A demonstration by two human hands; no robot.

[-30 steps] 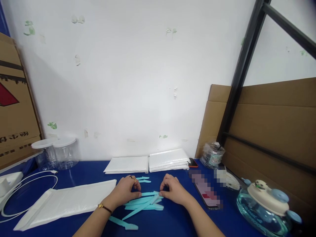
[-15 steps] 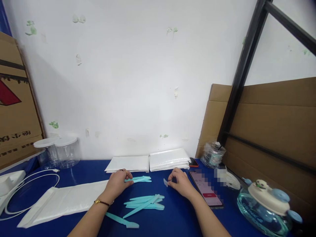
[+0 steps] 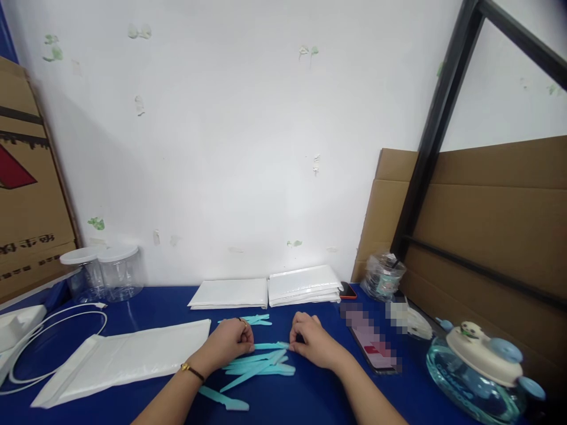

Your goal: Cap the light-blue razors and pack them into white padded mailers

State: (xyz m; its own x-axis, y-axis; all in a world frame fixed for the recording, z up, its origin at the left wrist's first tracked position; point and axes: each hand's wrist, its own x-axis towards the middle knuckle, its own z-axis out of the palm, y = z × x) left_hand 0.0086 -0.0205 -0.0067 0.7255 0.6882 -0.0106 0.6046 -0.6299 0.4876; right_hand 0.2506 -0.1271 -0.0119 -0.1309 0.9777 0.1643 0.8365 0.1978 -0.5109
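Between my hands a turquoise eyebrow razor (image 3: 268, 346) lies level, just above the table. My left hand (image 3: 230, 342) pinches its left end between thumb and fingertips. At its other end my right hand (image 3: 312, 339) pinches a small clear cap (image 3: 284, 345), mostly hidden by the fingers; whether it sits on the blade I cannot tell. Below them lies a loose pile of turquoise eyebrow razors (image 3: 259, 370), several crossing one another. One single razor (image 3: 225, 399) lies nearer me, partly behind my left wrist. A smaller group of razors (image 3: 260, 320) lies beyond my left hand.
A long white padded envelope (image 3: 128, 357) lies left of my hands. White envelope stacks (image 3: 305, 286) stand against the wall. A phone (image 3: 372, 342) and a teal bottle (image 3: 476, 372) are on the right. Clear jars (image 3: 119, 274) and a white cable (image 3: 104, 321) are on the left.
My left hand has come nearer, away from the far razors, and now has a razor in it. My right hand has moved slightly left and nearer, bringing the clear cap to the razor's end.
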